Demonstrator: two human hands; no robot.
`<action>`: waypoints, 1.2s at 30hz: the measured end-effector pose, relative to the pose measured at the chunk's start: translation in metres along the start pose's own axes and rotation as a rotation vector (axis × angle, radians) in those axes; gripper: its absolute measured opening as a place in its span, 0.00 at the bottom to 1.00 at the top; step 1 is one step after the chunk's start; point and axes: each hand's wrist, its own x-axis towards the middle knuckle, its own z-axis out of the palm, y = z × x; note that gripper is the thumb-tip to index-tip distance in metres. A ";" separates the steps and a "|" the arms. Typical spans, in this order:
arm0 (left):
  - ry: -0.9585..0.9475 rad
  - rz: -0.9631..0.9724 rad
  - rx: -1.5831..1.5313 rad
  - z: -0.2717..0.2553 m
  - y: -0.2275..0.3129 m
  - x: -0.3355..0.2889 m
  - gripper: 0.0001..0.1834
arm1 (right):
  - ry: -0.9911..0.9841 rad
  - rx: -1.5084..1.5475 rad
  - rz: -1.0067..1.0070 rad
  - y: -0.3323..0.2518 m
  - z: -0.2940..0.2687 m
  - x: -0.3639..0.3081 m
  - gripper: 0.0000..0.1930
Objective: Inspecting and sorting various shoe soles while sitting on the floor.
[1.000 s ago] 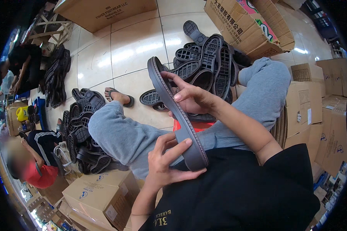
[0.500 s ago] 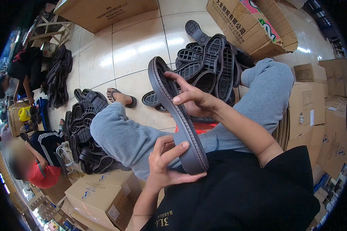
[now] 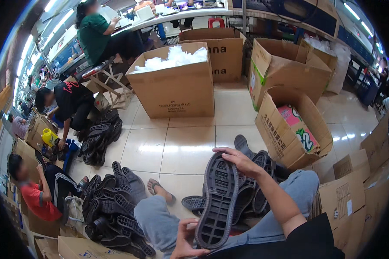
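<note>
A dark shoe sole (image 3: 219,203) stands tilted upright in front of me, its hollow gridded side facing me and stitching along its rim. My left hand (image 3: 186,239) grips its lower end, thumb and fingers on either edge. At the upper end my right hand (image 3: 240,160) is closed over the rim, some fingers hidden behind the sole. Just beyond it, between my legs, lies a pile of similar soles (image 3: 245,196), partly covered by the held one. Another heap of dark soles (image 3: 112,203) lies left of my knee.
Ahead stands a carton with white wrapping (image 3: 173,90); an open carton with pink packs (image 3: 270,125) is at front right. More cartons (image 3: 343,194) stack on my right. At left, a person in red (image 3: 39,200) and another in black (image 3: 75,99) work near a third sole pile (image 3: 100,140).
The view has risen toward the room ahead. The sole has turned from its stitched side edge to show its gridded face. My right hand has shifted from the sole's middle to its upper end.
</note>
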 end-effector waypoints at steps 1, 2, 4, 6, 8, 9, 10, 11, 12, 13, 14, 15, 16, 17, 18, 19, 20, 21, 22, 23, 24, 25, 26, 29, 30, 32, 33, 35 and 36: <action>0.029 -0.089 0.068 -0.008 0.008 0.002 0.53 | 0.006 0.008 0.069 -0.003 0.001 0.007 0.16; 0.044 -0.175 0.129 -0.014 0.016 0.006 0.52 | -0.063 0.075 0.093 0.002 -0.005 0.015 0.16; 0.051 -0.059 0.437 -0.043 0.031 0.007 0.43 | -0.092 0.028 0.162 0.020 0.000 0.024 0.15; 0.525 0.037 0.851 -0.092 0.013 -0.021 0.33 | -0.106 -0.152 0.081 0.034 0.006 0.038 0.14; 0.770 0.107 1.341 -0.110 0.015 -0.025 0.25 | 0.060 -0.143 -0.066 0.023 -0.019 0.059 0.14; 0.815 0.160 1.359 -0.121 0.013 -0.030 0.24 | 0.049 -0.301 -0.310 -0.012 -0.033 0.074 0.16; 0.872 0.197 1.318 -0.135 -0.002 -0.036 0.22 | 0.378 -0.413 -0.361 -0.045 -0.049 0.093 0.19; 0.931 0.228 1.277 -0.146 -0.014 -0.040 0.19 | 0.477 -0.019 -0.263 -0.088 -0.059 0.111 0.18; 0.920 0.232 1.270 -0.137 -0.009 -0.032 0.19 | 0.576 -0.023 -0.378 -0.135 -0.070 0.127 0.21; 0.857 0.283 1.417 -0.116 0.000 -0.017 0.17 | 0.705 0.060 -0.573 -0.172 -0.102 0.153 0.26; 0.834 0.307 1.593 -0.107 0.009 -0.016 0.15 | 0.642 0.226 -0.417 -0.212 -0.080 0.156 0.32; 0.832 0.318 1.591 -0.105 0.010 -0.014 0.15 | 0.662 0.131 -0.353 -0.244 -0.078 0.156 0.33; 0.849 0.299 1.563 -0.105 0.009 -0.013 0.14 | 0.690 0.036 -0.284 -0.260 -0.080 0.155 0.34; 0.874 0.273 1.540 -0.105 0.008 -0.014 0.13 | 0.691 0.037 -0.285 -0.263 -0.076 0.154 0.34; 0.869 0.271 1.567 -0.105 0.009 -0.013 0.13 | 0.598 -0.206 -0.217 -0.263 -0.073 0.153 0.33; 0.867 0.267 1.568 -0.105 0.009 -0.013 0.13 | 0.493 -0.446 -0.144 -0.260 -0.068 0.154 0.32; 0.873 0.282 1.563 -0.106 0.008 -0.014 0.12 | 0.475 -0.512 -0.151 -0.243 -0.062 0.152 0.28; 0.874 0.294 1.557 -0.107 0.007 -0.014 0.12 | 0.453 -0.593 -0.136 -0.222 -0.060 0.147 0.25; 0.865 0.279 1.559 -0.108 0.006 -0.015 0.12 | 0.372 -0.652 -0.094 -0.199 -0.055 0.141 0.23; 0.898 0.261 1.539 -0.115 0.003 -0.022 0.12 | 0.279 -0.751 -0.010 -0.160 -0.045 0.154 0.21; 0.892 0.277 1.551 -0.112 0.005 -0.018 0.12 | 0.214 -0.876 0.063 -0.127 -0.052 0.137 0.17; 0.874 0.273 1.553 -0.114 0.004 -0.015 0.12 | 0.173 -0.967 0.213 -0.085 -0.063 0.131 0.19; 0.847 0.291 1.551 -0.116 0.000 -0.004 0.11 | 0.162 -1.084 0.351 -0.034 -0.090 0.119 0.20; 0.830 0.231 1.602 -0.126 -0.008 -0.013 0.18 | 0.100 -1.391 0.570 0.092 -0.116 0.072 0.39; 0.860 0.190 1.601 -0.132 -0.015 -0.015 0.18 | 0.229 -1.508 0.542 0.123 -0.118 0.051 0.42; 0.930 0.123 1.540 -0.121 -0.015 -0.010 0.10 | 0.373 -1.562 0.560 0.179 -0.131 0.021 0.45; 0.929 0.119 1.546 -0.113 -0.014 -0.008 0.10 | 0.379 -1.504 0.601 0.197 -0.138 0.012 0.46; 0.838 0.093 1.653 -0.104 -0.014 0.001 0.13 | 0.322 -1.301 0.766 0.208 -0.142 -0.006 0.39; 0.809 0.112 1.714 -0.096 -0.015 0.005 0.12 | 0.350 -1.275 0.698 0.208 -0.141 -0.011 0.32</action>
